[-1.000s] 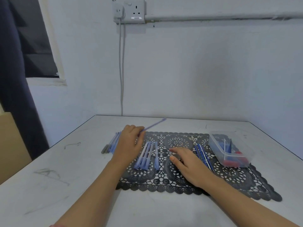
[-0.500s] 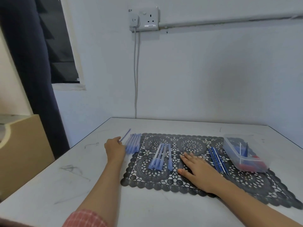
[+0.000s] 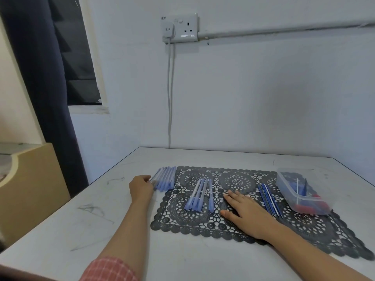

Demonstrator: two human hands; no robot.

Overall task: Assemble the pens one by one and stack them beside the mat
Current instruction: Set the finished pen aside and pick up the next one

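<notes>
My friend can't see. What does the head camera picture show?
A person's left hand holds the end of a pen against a row of pens beside a black lace mat. The right hand rests flat on the mat among loose pen parts.

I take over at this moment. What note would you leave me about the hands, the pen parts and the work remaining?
Left hand: at the near end of the finished pens, stacked on the table beside the left edge of the mat; grip unclear.
Right hand: flat and open on the mat.
On the mat: pale barrels, dark refills, clear box of small parts.
Done: several pens. Left: the barrels on the mat.
</notes>
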